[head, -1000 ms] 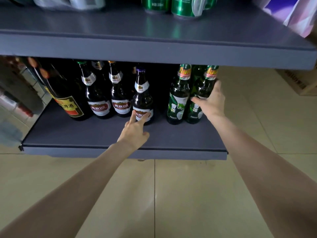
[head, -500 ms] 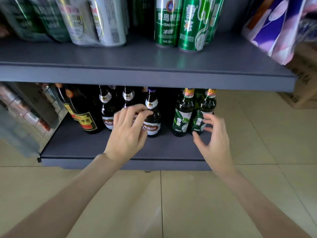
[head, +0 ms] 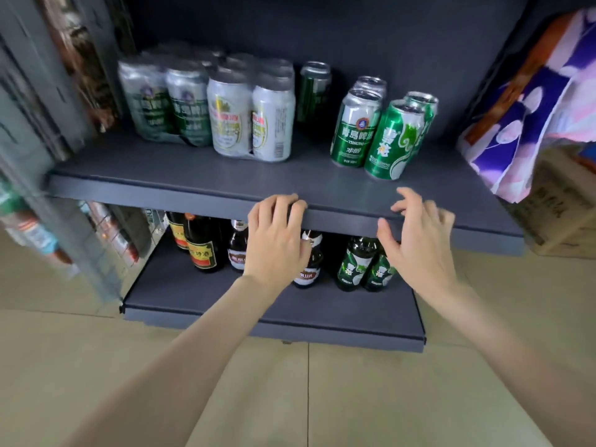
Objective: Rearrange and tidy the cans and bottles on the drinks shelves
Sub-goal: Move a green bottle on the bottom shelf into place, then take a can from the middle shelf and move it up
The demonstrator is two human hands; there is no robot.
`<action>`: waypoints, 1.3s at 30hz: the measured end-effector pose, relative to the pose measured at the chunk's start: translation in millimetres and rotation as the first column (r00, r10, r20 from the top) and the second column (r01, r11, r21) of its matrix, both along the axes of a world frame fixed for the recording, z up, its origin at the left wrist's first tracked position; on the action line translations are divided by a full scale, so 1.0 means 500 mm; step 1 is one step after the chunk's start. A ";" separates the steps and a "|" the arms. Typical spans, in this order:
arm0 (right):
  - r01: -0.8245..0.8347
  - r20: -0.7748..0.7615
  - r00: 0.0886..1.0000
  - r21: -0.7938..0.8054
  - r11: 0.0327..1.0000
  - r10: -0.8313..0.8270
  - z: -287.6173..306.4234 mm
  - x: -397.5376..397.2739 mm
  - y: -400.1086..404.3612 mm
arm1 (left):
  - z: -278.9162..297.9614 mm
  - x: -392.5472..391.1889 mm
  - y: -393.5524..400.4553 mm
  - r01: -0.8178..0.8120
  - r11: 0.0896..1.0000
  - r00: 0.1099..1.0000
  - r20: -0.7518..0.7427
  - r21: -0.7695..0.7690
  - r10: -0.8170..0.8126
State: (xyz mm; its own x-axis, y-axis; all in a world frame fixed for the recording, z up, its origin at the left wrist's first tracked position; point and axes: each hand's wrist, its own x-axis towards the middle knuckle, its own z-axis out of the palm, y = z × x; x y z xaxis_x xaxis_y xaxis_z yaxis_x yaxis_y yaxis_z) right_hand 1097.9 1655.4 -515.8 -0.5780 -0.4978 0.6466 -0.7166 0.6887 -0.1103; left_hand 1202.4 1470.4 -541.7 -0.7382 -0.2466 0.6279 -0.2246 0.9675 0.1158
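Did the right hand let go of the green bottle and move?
Yes. The right hand left the green bottles and rose to the upper shelf's front edge, empty, fingers spread.

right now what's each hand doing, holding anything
Left hand: fingers loosely curled in front of the upper shelf edge, holding nothing, so open.
Right hand: fingers spread and relaxed, holding nothing, open.

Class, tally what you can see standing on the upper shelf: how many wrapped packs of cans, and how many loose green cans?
Wrapped packs: 2
Loose green cans: 5
Total: 7
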 end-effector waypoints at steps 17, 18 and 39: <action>-0.012 0.553 0.833 -0.027 1.000 0.025 0.640 0.121 0.134 | 0.612 0.116 0.013 0.118 0.986 0.986 0.107 0.115 -0.130; 0.014 0.564 0.825 -0.080 0.997 0.034 0.654 0.113 0.137 | 0.639 0.107 0.026 0.114 0.980 0.988 0.081 0.163 -0.129; 0.418 0.607 0.789 -0.649 0.636 0.101 0.726 -0.376 -0.027 | 0.595 -0.101 0.114 -0.002 0.996 0.981 0.194 -0.090 0.019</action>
State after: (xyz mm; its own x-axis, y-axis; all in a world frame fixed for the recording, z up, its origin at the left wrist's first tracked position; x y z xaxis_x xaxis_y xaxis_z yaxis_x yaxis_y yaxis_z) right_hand 909.8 1642.1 -152.6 -0.9555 0.1201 0.2695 -0.2276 0.2813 -0.9322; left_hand 1151.9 1527.5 -244.3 -0.8459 -0.2046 0.4926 -0.2448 0.9694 -0.0176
